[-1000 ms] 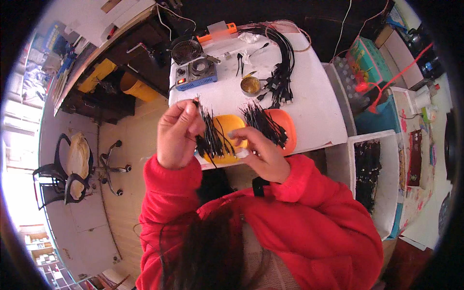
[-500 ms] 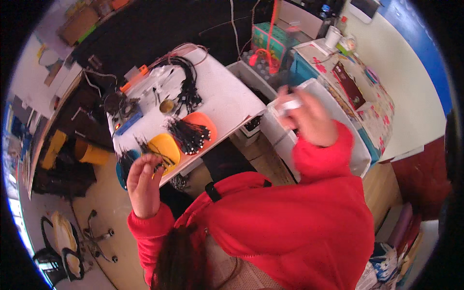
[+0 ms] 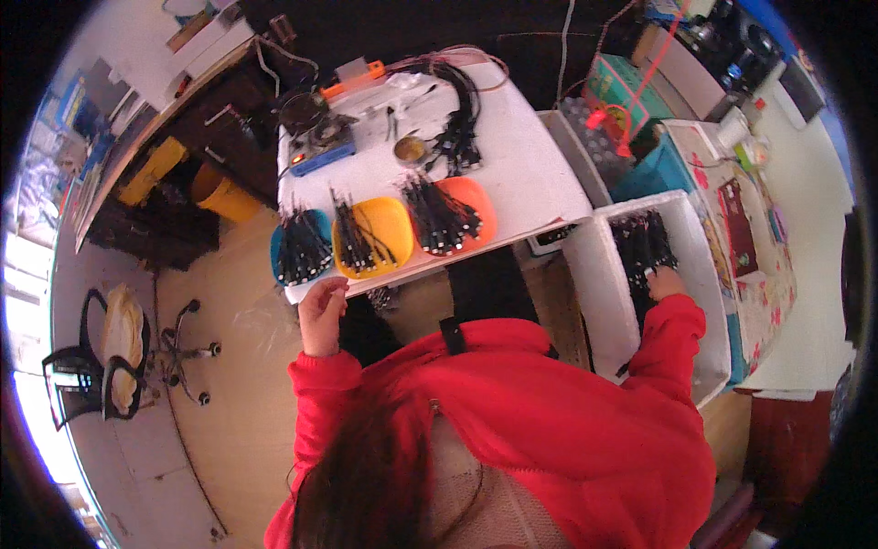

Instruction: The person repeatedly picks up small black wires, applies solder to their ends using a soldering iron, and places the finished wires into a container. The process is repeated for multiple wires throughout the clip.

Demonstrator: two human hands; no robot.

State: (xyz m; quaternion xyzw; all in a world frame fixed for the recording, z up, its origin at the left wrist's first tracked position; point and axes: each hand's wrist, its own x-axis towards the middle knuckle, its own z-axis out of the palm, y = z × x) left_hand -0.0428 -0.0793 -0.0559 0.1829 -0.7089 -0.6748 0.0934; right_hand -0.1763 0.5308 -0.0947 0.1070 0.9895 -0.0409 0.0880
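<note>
My left hand [image 3: 322, 314] hovers at the front edge of the white table, just below the yellow tray [image 3: 402, 222]. Its fingers are bent together, and what they hold, if anything, is too small to make out. Reaching into the white foam box [image 3: 599, 295] on the right, my right hand [image 3: 667, 284] is closed at the black cables [image 3: 640, 240] there; a white band or piece shows at its fingers. Short black cables with pale ends fan out in the yellow tray, the blue tray [image 3: 276, 257] and the orange tray [image 3: 482, 203].
Behind the trays lie a blue device [image 3: 322, 159], a small round tin [image 3: 410, 149] and a dark cable bundle [image 3: 465, 110]. A flower-patterned surface [image 3: 766, 302] stands right of the foam box. At lower left is an office chair [image 3: 119, 352].
My right hand has gone from above the foam box down into it. The view has shifted, so the table sits further right; my left hand stays near the table's front edge.
</note>
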